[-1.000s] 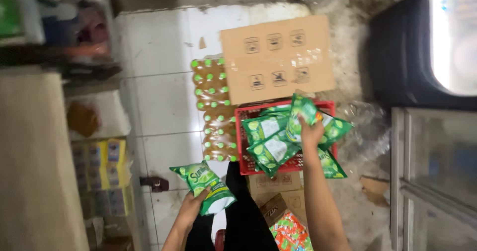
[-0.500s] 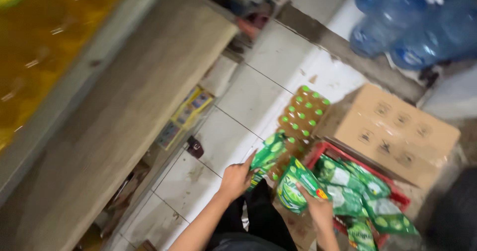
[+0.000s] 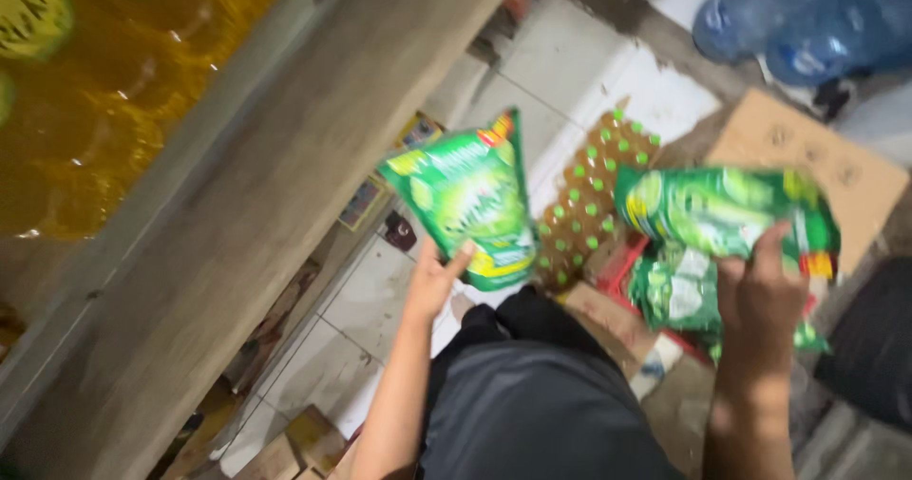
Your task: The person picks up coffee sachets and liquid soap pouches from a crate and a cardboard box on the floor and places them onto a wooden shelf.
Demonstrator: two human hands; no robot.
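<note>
Head view, looking down. My left hand [image 3: 435, 276] grips a green refill pouch [image 3: 470, 195] by its lower edge, raised beside the wooden shelf [image 3: 285, 157]. My right hand [image 3: 760, 300] is closed on a second green pouch [image 3: 727, 209], held flat above the red crate [image 3: 622, 263] of more pouches. Green-capped bottles [image 3: 589, 195] stand on the tiled floor [image 3: 560, 62] beyond.

2 bare hands: left hand [image 3: 432, 281], right hand [image 3: 760, 295]. 2 raised green plastic refill pouches [image 3: 470, 195], 1 per hand. 1 brown cardboard box [image 3: 836, 171]. 1 red plastic crate [image 3: 627, 262]. 2 blue water jugs [image 3: 807, 15].
</note>
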